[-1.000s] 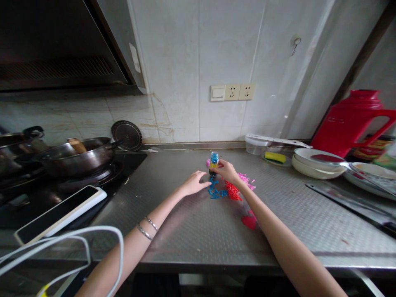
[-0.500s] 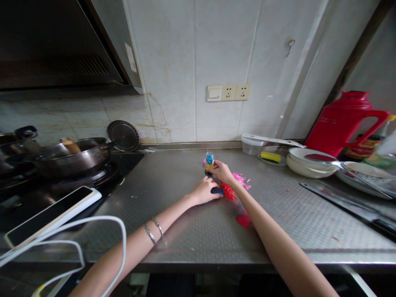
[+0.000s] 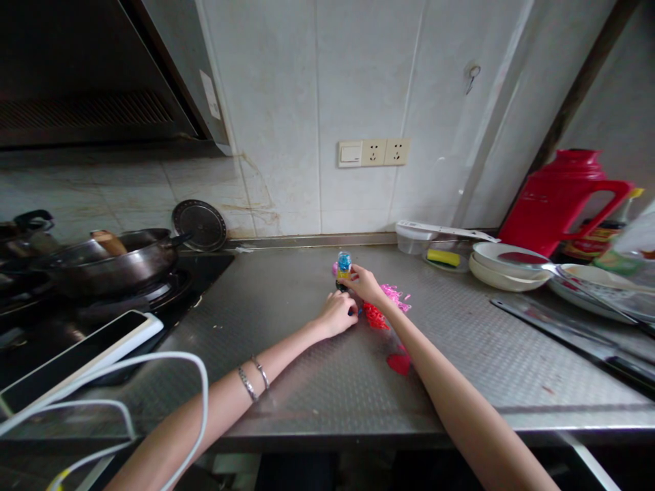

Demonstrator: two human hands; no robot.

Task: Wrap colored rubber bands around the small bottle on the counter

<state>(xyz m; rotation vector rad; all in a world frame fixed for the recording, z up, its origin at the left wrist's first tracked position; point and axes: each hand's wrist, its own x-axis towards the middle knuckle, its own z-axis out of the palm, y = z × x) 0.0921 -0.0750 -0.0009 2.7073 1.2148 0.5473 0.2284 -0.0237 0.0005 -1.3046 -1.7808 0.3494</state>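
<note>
My right hand (image 3: 364, 283) is closed around a small clear jar (image 3: 344, 262), its fingers on the lower half. Inside the jar lie layers of blue, yellow and something dark at the bottom. Just in front of it, my left hand (image 3: 338, 314) rests on the counter with fingers curled in on blue rubber bands; only a trace of blue shows by the fingertips. To the right of the left hand spreads a heap of small red rubber bands (image 3: 376, 316), with pink rubber bands (image 3: 395, 298) behind it, partly covered by my right forearm. A small pink item (image 3: 335, 269) sits behind the jar.
A red flat piece (image 3: 398, 363) lies under my right forearm on the steel counter (image 3: 286, 382). Stove and pan (image 3: 117, 262) stand left, near a white device (image 3: 76, 361) with a cable. Right are bowls (image 3: 506, 269), a knife (image 3: 557, 334), a yellow sponge (image 3: 443, 258) and a red thermos (image 3: 557, 198).
My left fingers, stretched over the blue rubber bands before, have curled inward and now hide most of them. My right hand stays on the jar. The view has shifted slightly.
</note>
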